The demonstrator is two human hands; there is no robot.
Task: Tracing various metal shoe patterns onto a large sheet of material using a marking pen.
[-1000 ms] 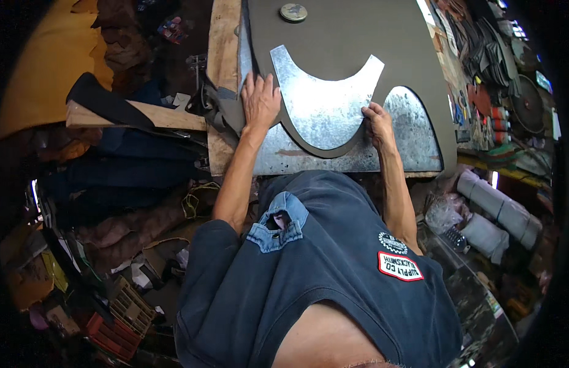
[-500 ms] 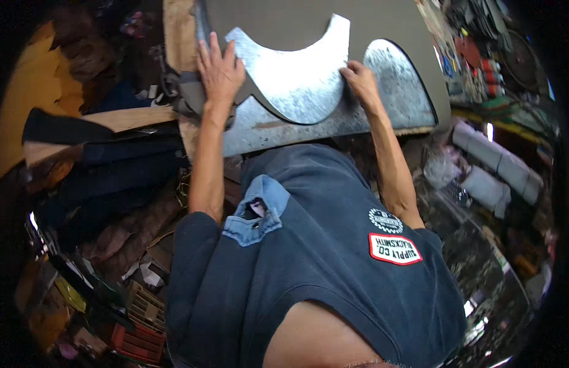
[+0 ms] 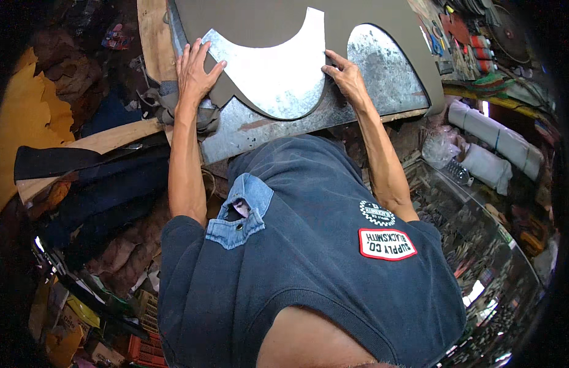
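Note:
A shiny, pale, crescent-shaped flat piece [image 3: 284,80], like a sheet-metal pattern, lies on a dark olive-grey sheet [image 3: 260,24] whose material I cannot tell. Its two horns point away from me, and glare whitens most of it. My left hand [image 3: 197,76] lies with fingers spread at its left horn, thumb apart, fingertips near the edge. At its right edge, my right hand [image 3: 347,78] touches with thumb and forefinger stretched out, slightly apart; the other fingers are curled. Below, the mottled metal tabletop [image 3: 266,134] shows past the sheet's curved border and through an arch-shaped gap.
Crumpled dark scraps [image 3: 206,116] sit by my left wrist. Wooden boards [image 3: 152,37] edge the bench at left. Tools and spools [image 3: 480,52] lie at the far right, above wrapped white rolls [image 3: 496,138]. A red crate [image 3: 146,351] stands low at left.
The view has shifted, so the bench appears further left. My right thumb and forefinger have straightened along the pale piece's edge. My left hand stays beside its left horn.

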